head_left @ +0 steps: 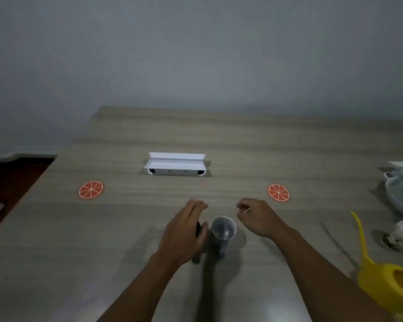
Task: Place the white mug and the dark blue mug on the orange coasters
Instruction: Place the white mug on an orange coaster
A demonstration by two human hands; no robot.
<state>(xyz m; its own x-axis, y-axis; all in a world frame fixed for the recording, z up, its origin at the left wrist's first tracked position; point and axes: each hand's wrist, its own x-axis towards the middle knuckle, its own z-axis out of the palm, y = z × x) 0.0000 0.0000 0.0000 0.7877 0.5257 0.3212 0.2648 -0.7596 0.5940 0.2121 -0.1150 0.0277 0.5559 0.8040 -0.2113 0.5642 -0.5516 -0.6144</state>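
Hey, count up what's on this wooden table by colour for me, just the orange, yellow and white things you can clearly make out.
Orange: 2, the round orange-slice coasters, left and right
Yellow: 1, the yellow plastic watering can
White: 1, the open white rectangular box
Total: 4

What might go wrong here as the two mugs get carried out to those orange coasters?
1. The mugs stand close together: the left hand covers the dark mug, right beside the white mug, so lifting one could knock the other.
2. The coasters lie far apart and look small; a mug could land off-centre.
3. The right hand seems to pinch a thin stick, which may weaken its grip.
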